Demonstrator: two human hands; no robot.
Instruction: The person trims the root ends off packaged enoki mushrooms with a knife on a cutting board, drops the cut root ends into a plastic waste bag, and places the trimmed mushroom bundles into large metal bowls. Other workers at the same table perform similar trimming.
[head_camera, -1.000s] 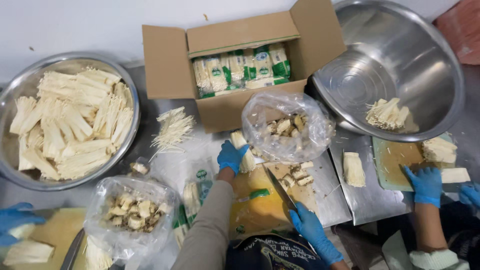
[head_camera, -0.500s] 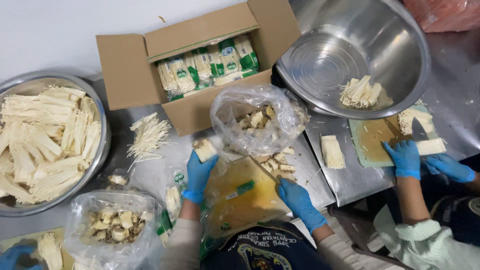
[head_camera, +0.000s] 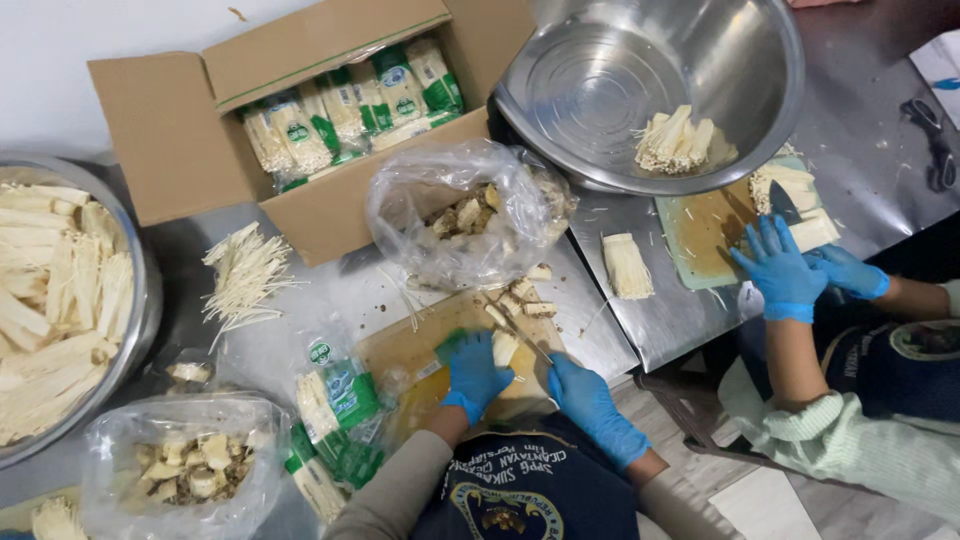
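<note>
The left hand (head_camera: 474, 375), in a blue glove, presses its curled fingers down on a pale bundle of enoki mushrooms (head_camera: 506, 347) lying on the wooden cutting board (head_camera: 415, 355). Just right of that grip, the blue-gloved right hand (head_camera: 590, 405) is closed around the handle of a thin-bladed knife (head_camera: 528, 338), whose blade reaches up past the bundle. Beyond the blade lie cut mushroom root ends (head_camera: 525, 303), and farther up a clear plastic bag (head_camera: 455, 215) holds more trimmings. To the right, a co-worker's gloved hands (head_camera: 785, 270) rest on another board.
</note>
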